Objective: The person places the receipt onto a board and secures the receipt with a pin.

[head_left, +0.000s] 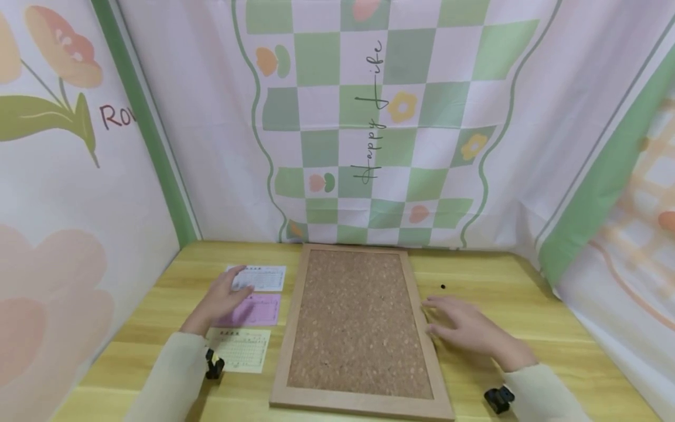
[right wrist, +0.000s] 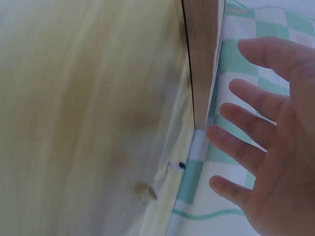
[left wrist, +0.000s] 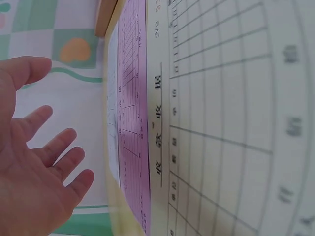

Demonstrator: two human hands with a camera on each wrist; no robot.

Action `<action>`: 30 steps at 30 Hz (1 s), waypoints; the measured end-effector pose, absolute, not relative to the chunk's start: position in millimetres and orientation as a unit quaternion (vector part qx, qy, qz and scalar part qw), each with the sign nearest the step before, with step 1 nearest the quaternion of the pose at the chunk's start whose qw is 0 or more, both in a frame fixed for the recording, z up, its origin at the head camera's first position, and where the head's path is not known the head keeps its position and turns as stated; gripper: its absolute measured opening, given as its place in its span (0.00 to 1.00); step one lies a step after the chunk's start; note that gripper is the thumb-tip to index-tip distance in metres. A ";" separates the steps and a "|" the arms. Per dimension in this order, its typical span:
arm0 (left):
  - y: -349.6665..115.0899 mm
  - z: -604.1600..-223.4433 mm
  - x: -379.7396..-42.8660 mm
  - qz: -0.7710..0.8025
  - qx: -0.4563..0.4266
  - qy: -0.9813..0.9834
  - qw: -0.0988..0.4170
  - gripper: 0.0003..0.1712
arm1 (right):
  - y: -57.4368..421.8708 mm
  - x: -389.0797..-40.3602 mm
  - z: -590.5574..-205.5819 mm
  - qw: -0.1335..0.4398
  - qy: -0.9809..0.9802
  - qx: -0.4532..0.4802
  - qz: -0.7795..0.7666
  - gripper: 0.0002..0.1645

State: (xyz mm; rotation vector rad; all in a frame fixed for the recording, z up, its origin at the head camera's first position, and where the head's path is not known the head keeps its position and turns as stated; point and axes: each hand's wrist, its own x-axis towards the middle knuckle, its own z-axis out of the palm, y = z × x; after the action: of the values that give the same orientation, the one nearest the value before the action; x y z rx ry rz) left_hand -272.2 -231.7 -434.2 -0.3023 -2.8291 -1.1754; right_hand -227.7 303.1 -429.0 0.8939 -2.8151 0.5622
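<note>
A cork board (head_left: 361,328) with a light wooden frame lies flat on the table. Left of it three printed slips form a column: a white slip (head_left: 269,278), a pink slip (head_left: 265,310) and a pale yellow slip (head_left: 242,350). My left hand (head_left: 225,298) hovers over the white and pink slips, fingers spread and holding nothing. By the board's right edge my right hand (head_left: 469,325) is held with spread fingers, nothing in it. A brass-coloured pin-like piece (right wrist: 146,191) and a small dark piece (right wrist: 182,165) lie on the table in the right wrist view.
The wooden table (head_left: 548,351) meets a curtain (head_left: 364,146) with green checks at its back edge. Printed fabric panels (head_left: 58,234) stand at the sides. A small black camera (head_left: 213,364) is on the left wrist, another black camera (head_left: 498,400) on the right.
</note>
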 end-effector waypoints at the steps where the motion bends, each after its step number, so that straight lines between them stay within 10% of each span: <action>1: -231.9 -434.2 -273.1 -0.386 -0.094 -0.917 0.029 0.38 | 301.0 -227.5 -429.1 0.063 -0.933 0.300 0.189 0.31; 30: -259.6 -444.0 -302.5 -0.436 -0.003 -0.899 -0.023 0.45 | 285.2 -228.6 -428.4 -0.050 -0.936 0.275 0.212 0.34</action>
State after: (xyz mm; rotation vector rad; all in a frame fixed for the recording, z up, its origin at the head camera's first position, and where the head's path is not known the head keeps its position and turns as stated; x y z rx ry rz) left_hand -302.5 -259.6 -444.0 -0.0097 -2.8674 -1.3912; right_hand -228.6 285.2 -428.4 0.8924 -3.0386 0.6876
